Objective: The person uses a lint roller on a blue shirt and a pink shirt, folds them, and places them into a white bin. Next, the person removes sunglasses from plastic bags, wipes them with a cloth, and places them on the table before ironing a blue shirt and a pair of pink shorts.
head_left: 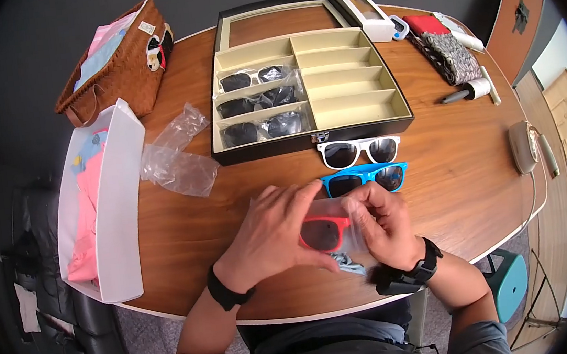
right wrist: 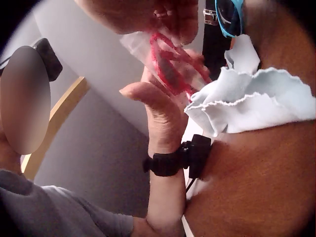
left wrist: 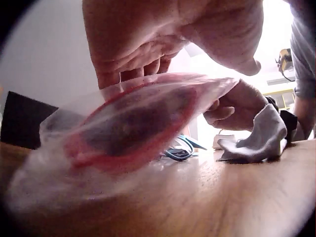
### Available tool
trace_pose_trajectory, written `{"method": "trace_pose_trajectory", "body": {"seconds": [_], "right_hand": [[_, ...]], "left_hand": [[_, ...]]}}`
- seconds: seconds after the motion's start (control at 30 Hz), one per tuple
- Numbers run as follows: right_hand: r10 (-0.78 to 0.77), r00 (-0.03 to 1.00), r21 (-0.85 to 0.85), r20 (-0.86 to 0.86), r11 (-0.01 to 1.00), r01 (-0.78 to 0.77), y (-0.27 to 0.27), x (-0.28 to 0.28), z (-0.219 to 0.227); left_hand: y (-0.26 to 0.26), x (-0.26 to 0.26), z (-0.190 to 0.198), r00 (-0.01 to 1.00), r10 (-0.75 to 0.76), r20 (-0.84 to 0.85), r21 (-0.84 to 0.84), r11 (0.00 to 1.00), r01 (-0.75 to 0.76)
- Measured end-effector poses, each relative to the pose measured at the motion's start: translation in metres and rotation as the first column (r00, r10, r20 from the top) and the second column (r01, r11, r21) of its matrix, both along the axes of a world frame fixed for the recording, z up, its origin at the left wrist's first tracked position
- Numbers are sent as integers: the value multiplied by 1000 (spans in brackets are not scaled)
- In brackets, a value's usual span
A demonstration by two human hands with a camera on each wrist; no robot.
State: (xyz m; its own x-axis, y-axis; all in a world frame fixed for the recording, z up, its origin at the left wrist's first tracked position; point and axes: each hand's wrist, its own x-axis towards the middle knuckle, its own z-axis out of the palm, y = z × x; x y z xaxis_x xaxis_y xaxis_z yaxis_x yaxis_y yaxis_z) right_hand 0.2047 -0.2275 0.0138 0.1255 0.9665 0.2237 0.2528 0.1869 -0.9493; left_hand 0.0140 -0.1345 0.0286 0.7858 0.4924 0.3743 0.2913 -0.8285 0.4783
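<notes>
Red sunglasses: I see them (head_left: 323,234) inside a clear bag (head_left: 354,240), between both hands, just above or on the desk (head_left: 269,299); can't tell if the bag touches it.
Left hand: (head_left: 258,231) fingers curled round the bagged frame from the far side, thumb stretched out near the near edge.
Right hand: (head_left: 389,228) thumb and fingers pinch the bag film at its right side.
Bag: thin and wrinkled, so I expect it to cling and snag on hinges. I'd let the left carry the frame's weight and use the right only to work the film.
Lenses: I'd grip by rim or temples, no thumb pressure mid-lens. Smudges and scratches look like the main risk.
Film: I'd draw it gently along the frame's length, slack smoothed flat; a hard tug could tear it or flip the frame.
Cloth: pale, crumpled (right wrist: 256,101), on the desk near the hands. I'd steer the bag clear of it.
Other pairs: blue sunglasses (head_left: 390,177) and white sunglasses (head_left: 342,156) sit beyond the hands, so I'd allow elbow room there.
Case: display case (head_left: 361,129) lies open behind them, bagged sunglasses (head_left: 285,124) in three left-column slots.
</notes>
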Motion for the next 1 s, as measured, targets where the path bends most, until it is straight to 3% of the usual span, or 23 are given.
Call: {"method": "trace_pose_trajectory", "body": {"seconds": [0.07,0.13,0.17,0.2,0.23,0.33,0.4,0.47,0.53,0.6,0.63,0.83,0.9,1.0], "right_hand": [[-14,1000,29,3,999,14,1,2,-6],[-72,987,102,-143,991,87,3,1,-10],[-87,985,110,-149,988,104,3,1,-10],[-75,978,130,-197,986,102,4,1,-10],[-60,968,151,-243,984,98,4,3,-9],[-192,973,189,-125,958,214,2,9,-1],[-259,943,151,-207,944,292,4,9,2],[-265,896,174,-357,923,343,7,9,7],[-262,897,173,-356,925,339,5,10,9],[-198,963,160,-182,961,227,3,14,8],[-205,962,163,-180,958,235,4,13,9],[-234,958,101,-167,962,252,9,17,7],[-229,962,146,-146,957,250,11,18,3],[-219,968,168,-124,957,238,10,18,6]], "left_hand": [[9,-4,-3,1000,-29,12,-104,994,30],[12,-7,7,996,-88,3,-131,987,88],[12,-8,10,993,-114,4,-376,920,107],[12,-9,15,990,-138,7,-600,792,114],[13,-8,20,988,-153,1,-596,793,123],[18,-8,44,976,-207,-70,-549,825,136],[31,-7,61,991,-91,-96,-443,895,40],[54,6,67,997,67,-30,-247,966,-72],[77,36,80,982,183,41,40,982,-185],[111,68,74,988,140,61,234,961,-151],[128,84,69,992,113,48,309,943,-123],[184,171,33,996,16,-92,434,901,26],[189,187,22,969,55,-239,297,955,19],[200,195,10,944,89,-317,211,977,-21]]}}
